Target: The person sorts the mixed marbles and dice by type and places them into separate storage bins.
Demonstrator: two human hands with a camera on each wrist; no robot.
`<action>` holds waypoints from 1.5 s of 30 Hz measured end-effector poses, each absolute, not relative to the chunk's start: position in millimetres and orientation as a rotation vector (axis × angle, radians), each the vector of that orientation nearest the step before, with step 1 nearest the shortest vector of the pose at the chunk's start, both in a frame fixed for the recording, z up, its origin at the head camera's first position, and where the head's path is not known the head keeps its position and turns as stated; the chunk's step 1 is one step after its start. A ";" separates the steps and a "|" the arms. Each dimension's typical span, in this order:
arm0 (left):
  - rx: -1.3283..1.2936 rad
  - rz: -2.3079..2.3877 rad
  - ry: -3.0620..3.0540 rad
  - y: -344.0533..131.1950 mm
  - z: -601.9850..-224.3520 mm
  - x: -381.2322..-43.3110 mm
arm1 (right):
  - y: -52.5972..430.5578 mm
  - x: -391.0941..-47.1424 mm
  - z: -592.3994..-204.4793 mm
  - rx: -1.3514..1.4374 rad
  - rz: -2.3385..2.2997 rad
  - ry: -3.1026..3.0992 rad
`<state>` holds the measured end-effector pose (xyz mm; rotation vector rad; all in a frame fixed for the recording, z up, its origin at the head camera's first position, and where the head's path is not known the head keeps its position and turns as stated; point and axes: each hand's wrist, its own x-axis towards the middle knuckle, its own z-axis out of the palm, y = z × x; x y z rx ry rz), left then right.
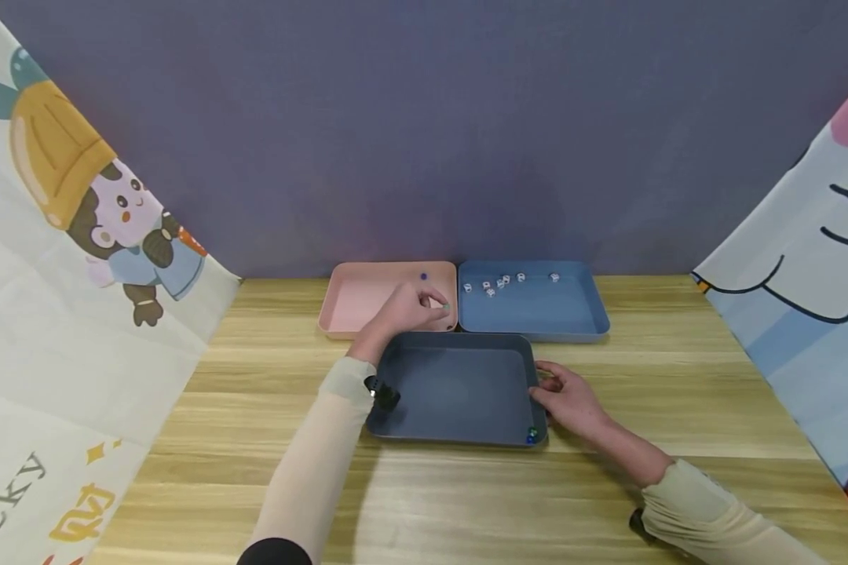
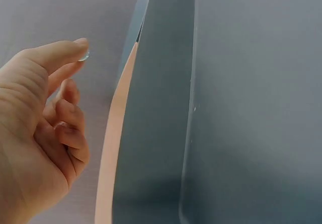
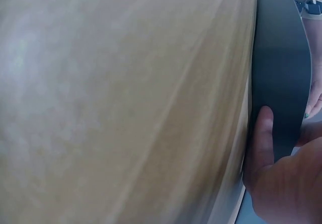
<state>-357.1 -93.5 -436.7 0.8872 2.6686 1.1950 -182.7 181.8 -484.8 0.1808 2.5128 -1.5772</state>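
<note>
Over the pink tray [image 1: 346,294], my left hand [image 1: 408,308] pinches a small green glassy marble [image 1: 446,305] between thumb and forefinger. In the left wrist view the marble [image 2: 84,56] shows as a shiny edge at the fingertips, the other fingers curled. A blue marble [image 1: 424,276] lies near the pink tray's back edge, and a small dark piece [image 1: 449,327] sits in its front right corner. My right hand [image 1: 571,402] grips the right rim of the dark grey tray [image 1: 459,392], one finger along its outer wall. A green marble [image 1: 533,431] and a blue marble [image 1: 530,439] lie in that tray's near right corner.
Several white dice [image 1: 500,284] lie in the blue tray [image 1: 537,314], which stands right of the pink one. All three trays touch or nearly touch on a wooden table [image 1: 254,408]. A grey-blue backdrop [image 1: 424,141] rises behind, with printed cloths at both sides.
</note>
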 end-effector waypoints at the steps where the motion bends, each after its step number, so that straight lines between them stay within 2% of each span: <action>1: 0.893 1.218 2.661 -92.8 -437.6 -358.3 | 181.6 -182.6 -484.7 0.181 -1.578 2.513; 21: 0.794 1.381 2.668 -85.2 -450.9 -366.9 | 180.0 -183.9 -486.6 0.200 -1.597 2.500; 27: 0.838 1.345 2.687 -82.9 -445.8 -363.4 | 180.6 -183.7 -485.2 0.200 -1.585 2.502; 35: 1.032 1.169 2.529 -64.1 -430.3 -343.3 | 181.4 -183.3 -484.3 0.192 -1.561 2.515; 45: 1.379 0.658 2.358 -26.0 -420.9 -312.1 | 178.3 -183.1 -483.7 0.232 -1.546 2.522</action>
